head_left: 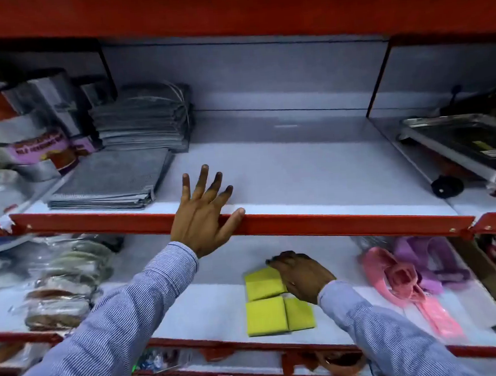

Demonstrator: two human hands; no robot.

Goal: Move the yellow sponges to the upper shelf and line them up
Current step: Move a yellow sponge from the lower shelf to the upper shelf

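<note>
While nothing yellow sits on the upper shelf [298, 169] yet, I judge the task barely begun: every yellow sponge I can see is down on the lower shelf [208, 308]. Three yellow sponges [273, 300] lie flat there, close together near the front edge, one behind and two side by side in front. My right hand [301, 275] rests palm-down over the rear right of that cluster, fingers curled onto the back sponge; whether it has actually gripped one, or covers a fourth, I cannot tell. My left hand [204, 214] is spread wide and holds nothing, its thumb lying along the red front rail [346, 222] of the upper shelf and its fingers over the bare middle stretch. That stretch lies between stacked grey cloths [122, 173] on the left and a metal tray on wheels [458, 149] on the right. Packaged goods at far left are too blurred to name, and pink and purple plastic items [408, 279] at lower right are partly cut off.
</note>
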